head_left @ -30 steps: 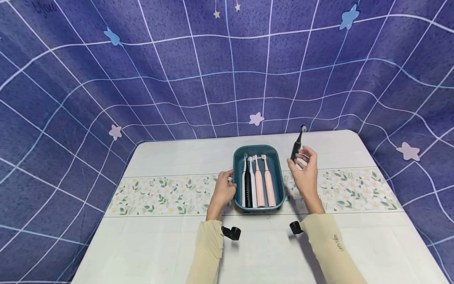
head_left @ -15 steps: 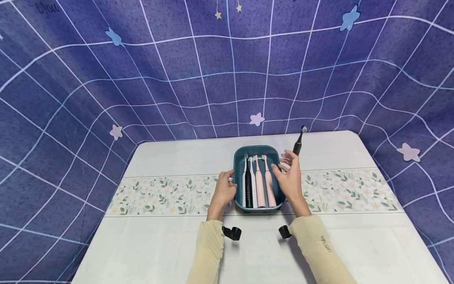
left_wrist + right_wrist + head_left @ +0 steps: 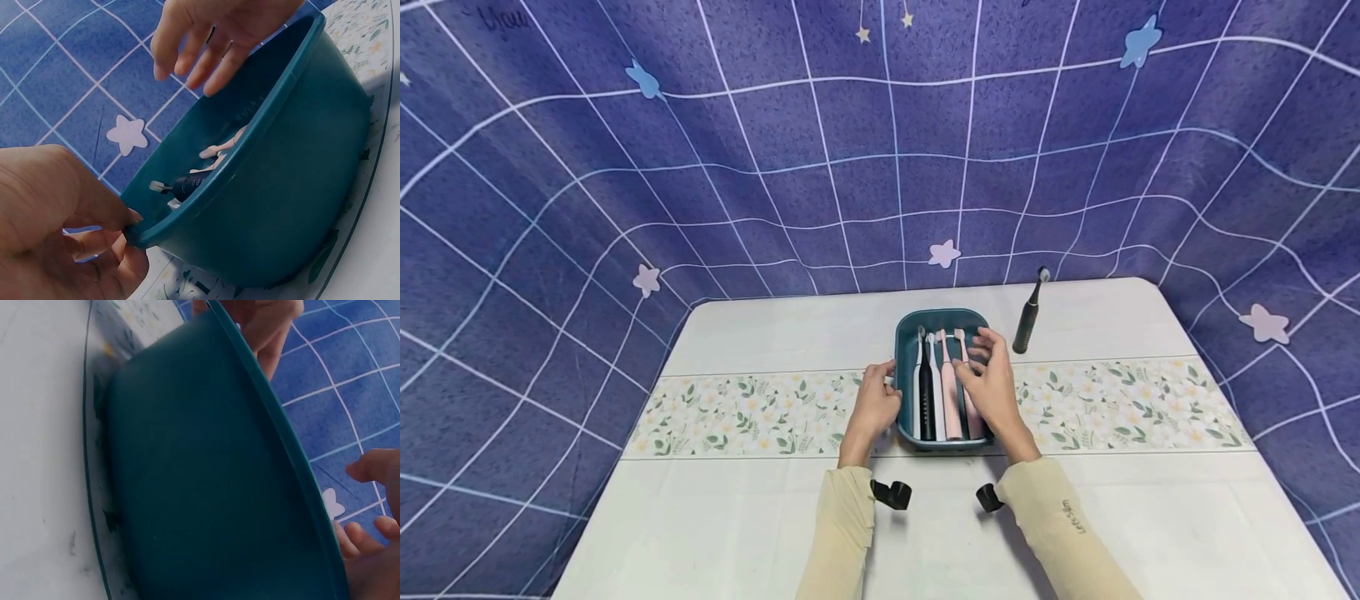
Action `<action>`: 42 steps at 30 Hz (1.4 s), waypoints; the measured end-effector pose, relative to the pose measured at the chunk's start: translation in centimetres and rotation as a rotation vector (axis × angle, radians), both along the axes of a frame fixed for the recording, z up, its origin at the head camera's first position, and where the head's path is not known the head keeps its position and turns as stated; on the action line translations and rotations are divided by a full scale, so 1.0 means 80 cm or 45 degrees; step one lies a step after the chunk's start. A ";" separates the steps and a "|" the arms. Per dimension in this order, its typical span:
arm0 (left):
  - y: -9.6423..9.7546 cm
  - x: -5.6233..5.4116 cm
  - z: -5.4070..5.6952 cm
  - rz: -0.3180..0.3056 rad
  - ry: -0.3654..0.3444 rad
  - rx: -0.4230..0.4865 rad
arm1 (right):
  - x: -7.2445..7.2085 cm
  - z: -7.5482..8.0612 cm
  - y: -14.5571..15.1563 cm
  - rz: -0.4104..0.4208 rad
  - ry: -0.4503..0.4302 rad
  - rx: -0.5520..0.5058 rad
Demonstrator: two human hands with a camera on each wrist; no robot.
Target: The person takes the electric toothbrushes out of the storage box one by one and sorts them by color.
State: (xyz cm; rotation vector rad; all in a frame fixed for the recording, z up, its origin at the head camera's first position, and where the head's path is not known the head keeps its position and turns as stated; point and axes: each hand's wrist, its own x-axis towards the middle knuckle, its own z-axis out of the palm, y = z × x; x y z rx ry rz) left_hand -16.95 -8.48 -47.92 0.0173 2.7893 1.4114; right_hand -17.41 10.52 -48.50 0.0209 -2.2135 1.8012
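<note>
Toothbrushes (image 3: 951,408) lie in our teal basin (image 3: 943,319); one black toothbrush (image 3: 1026,325) stands on the table (image 3: 737,517) beside the basin's right edge. Our left hand (image 3: 876,402) pinches the left rim; our right hand (image 3: 994,389) hovers loose-fingered above.

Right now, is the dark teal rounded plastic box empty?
Not empty: white toothbrushes, a black toothbrush and pink toothbrushes show inside the box.

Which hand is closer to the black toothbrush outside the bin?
Right. The right hand is over the right side of the bin, left of that black toothbrush; the left hand grips the bin's left rim, farther away.
</note>
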 end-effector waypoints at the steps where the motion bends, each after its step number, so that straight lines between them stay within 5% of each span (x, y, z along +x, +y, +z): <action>1: 0.000 0.000 0.000 0.002 0.000 0.002 | 0.000 -0.001 -0.002 0.017 -0.019 -0.004; 7: 0.000 -0.001 -0.001 0.003 0.007 0.012 | 0.001 -0.004 -0.011 0.107 -0.127 -0.008; 17: 0.001 -0.002 -0.003 -0.007 -0.013 0.009 | 0.003 -0.004 -0.023 0.135 -0.253 0.167; 42: -0.001 0.001 0.002 -0.020 -0.047 0.011 | 0.004 0.000 -0.048 0.296 -0.385 0.371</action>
